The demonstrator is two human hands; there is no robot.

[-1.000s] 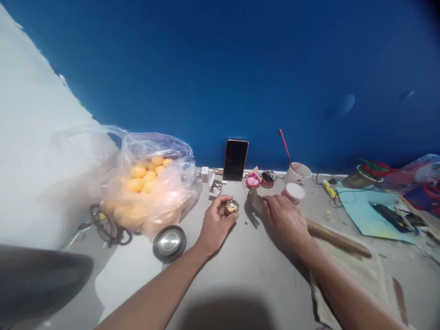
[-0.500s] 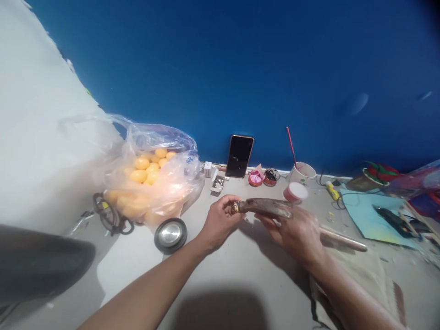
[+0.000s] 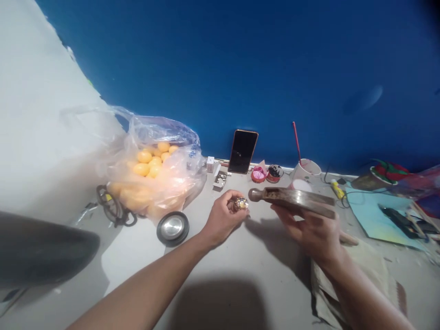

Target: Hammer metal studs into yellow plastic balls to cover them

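Note:
My left hand [image 3: 222,217] pinches a small round gold-coloured piece [image 3: 241,203] just above the grey tabletop [image 3: 240,256], its fingers closed around it. My right hand [image 3: 313,230] grips a flat, dark wooden tool [image 3: 292,198] with a rounded knob at its left end, held level above the table. The knob end points at the small piece and sits a short gap to its right. A long wooden stick [image 3: 348,238] lies on the table behind my right hand, mostly hidden.
A clear plastic bag of yellow balls [image 3: 154,172] stands at the left, a metal lid [image 3: 173,228] in front of it. A phone [image 3: 243,151] leans on the blue wall. Small pots [image 3: 267,173], a cup with a red stick [image 3: 305,167], a cloth [image 3: 360,275] and blue paper [image 3: 378,211] lie to the right.
My right hand picked the wooden tool up off the table and raised it level, knob end toward the small piece. My left hand kept its hold and barely moved.

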